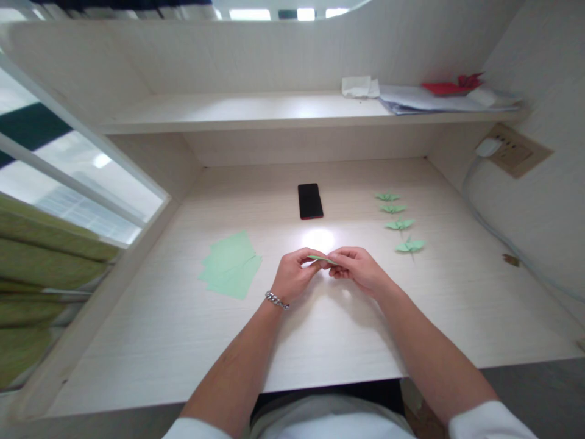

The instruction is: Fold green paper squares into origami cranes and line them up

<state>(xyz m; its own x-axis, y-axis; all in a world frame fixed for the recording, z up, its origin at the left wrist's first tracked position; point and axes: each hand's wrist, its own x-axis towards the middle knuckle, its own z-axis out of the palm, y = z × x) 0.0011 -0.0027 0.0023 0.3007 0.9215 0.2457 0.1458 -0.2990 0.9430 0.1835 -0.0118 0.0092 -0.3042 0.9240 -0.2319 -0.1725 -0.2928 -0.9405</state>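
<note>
Between my two hands is a small piece of folded green paper (322, 259), seen nearly edge-on just above the desk. My left hand (297, 272), with a chain bracelet (276, 300) at its wrist, pinches one end between thumb and fingers. The fingers of my right hand (359, 267) close on the other end. Most of the paper is covered by fingertips, so its folded shape is hard to make out. Left of my hands lies a fanned stack of green paper sheets (231, 266). To the right, several folded green paper cranes (410, 246) stand in a column.
A black phone (310, 201) lies beyond my hands on the pale desk (150, 347). Above runs a shelf (219, 113) with papers (425, 100) and a red item at its right. A charger (488, 147) sits in the wall socket, its cable (491, 228) trailing down the right side.
</note>
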